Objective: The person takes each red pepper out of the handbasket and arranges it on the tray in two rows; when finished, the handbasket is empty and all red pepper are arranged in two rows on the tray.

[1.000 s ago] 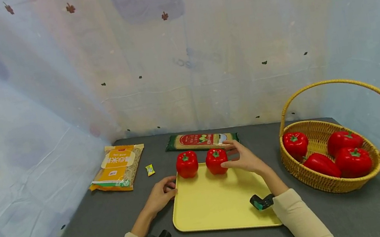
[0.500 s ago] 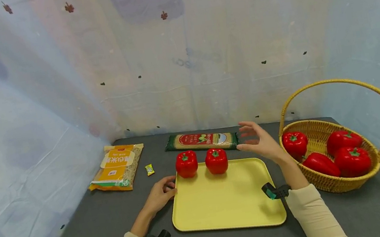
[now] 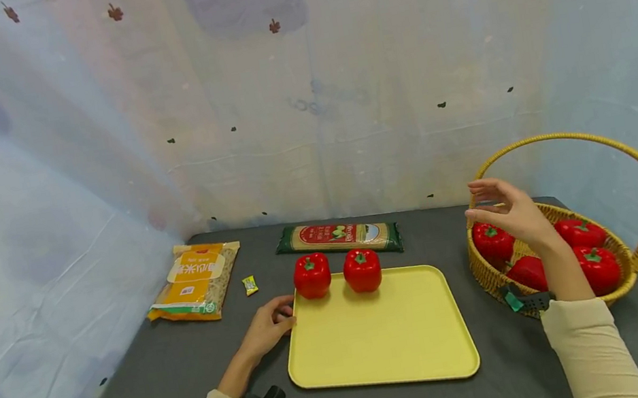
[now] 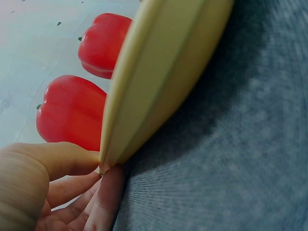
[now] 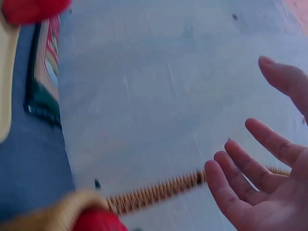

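Observation:
My left hand (image 3: pixel 266 331) pinches the left rim of a yellow tray (image 3: pixel 383 340), thumb against the edge and fingers below it in the left wrist view. Two red bell peppers, the left one (image 3: pixel 312 277) and the right one (image 3: pixel 362 270), stand side by side at the tray's far left. My right hand (image 3: pixel 506 209) hovers over the left side of a wicker basket (image 3: pixel 483 277), fingers apart and holding nothing. Inside the basket lie several red peppers (image 3: pixel 599 268), partly hidden by the right forearm.
A long green pasta packet (image 3: pixel 337 237) lies behind the tray. To the left are a small yellow wrapped candy (image 3: pixel 250 285) and an orange grain bag (image 3: pixel 197 279). The basket's tall handle (image 3: pixel 557 137) arches above it. A patterned curtain (image 3: pixel 303 91) hangs behind the table.
My right hand has left the right-hand pepper on the tray and moved right, over the basket. The left hand stays at the tray's rim.

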The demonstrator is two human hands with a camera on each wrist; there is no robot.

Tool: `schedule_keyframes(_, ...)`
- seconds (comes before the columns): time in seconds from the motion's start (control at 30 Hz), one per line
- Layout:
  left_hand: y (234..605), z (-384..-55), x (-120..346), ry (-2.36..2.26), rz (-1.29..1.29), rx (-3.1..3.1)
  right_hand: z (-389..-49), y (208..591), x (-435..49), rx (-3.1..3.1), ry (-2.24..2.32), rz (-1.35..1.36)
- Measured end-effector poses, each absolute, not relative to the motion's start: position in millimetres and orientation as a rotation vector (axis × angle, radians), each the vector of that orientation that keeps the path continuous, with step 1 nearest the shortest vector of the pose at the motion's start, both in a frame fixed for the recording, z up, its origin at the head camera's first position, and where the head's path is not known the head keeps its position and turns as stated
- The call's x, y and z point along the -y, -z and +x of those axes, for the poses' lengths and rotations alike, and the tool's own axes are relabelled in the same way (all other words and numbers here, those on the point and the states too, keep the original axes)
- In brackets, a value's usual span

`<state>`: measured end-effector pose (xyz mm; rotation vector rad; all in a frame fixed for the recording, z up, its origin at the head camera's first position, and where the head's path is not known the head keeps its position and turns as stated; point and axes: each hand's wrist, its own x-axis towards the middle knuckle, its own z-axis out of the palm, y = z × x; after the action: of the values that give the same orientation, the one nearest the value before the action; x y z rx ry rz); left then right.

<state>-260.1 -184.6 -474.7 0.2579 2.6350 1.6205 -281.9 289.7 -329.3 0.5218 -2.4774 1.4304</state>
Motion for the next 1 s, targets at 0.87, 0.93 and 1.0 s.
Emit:
schedule_keyframes(0.87,475,-260,183,-1.615,0.249,-2.633,-314,358,-375,2.793,-1.353,0.384)
schedule_keyframes(0.93,474,-260,184,-1.617,0.241,-2.632,-316,360,-375,2.815,-1.350,0.381)
schedule_keyframes(1.0,474,-259,184,-1.623,0.231,-2.629,-317,361,-376,2.824,-1.382,0.391)
